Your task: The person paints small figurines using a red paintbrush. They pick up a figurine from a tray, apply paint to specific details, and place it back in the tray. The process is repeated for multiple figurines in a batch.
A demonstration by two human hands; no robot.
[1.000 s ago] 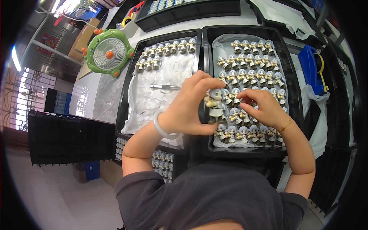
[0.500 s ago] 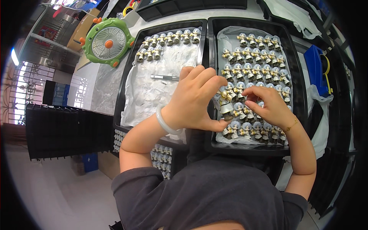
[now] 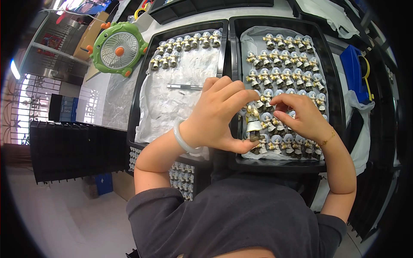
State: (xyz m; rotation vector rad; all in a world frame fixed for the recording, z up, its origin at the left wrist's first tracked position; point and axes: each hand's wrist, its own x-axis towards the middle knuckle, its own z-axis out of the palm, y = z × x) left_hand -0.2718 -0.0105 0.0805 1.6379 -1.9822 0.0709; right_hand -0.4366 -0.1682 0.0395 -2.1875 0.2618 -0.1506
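Observation:
My left hand (image 3: 215, 116) grips a small figurine (image 3: 254, 125) between thumb and fingers, over the near left part of the right tray. The figurine has pale hair, a white and gold outfit and dark feet, and it is held upright. To its right my right hand (image 3: 303, 116) hovers over the rows, thumb and index finger curved and slightly apart, with nothing visible between them. Beneath both hands the black right tray (image 3: 333, 79) holds several rows of similar figurines (image 3: 286, 77) on a pale liner. Some of them are hidden by my hands.
A black left tray (image 3: 225, 49) has figurines (image 3: 195, 39) along its far end and a slim silver tool, perhaps a craft knife (image 3: 183, 87), on its liner. Beyond it stands a green animal-shaped fan (image 3: 118, 50). A blue tape dispenser (image 3: 356, 73) sits at the right.
The held figurine has turned slightly and stands more upright in my left hand. The right hand has barely moved. The whole view has shifted a little.

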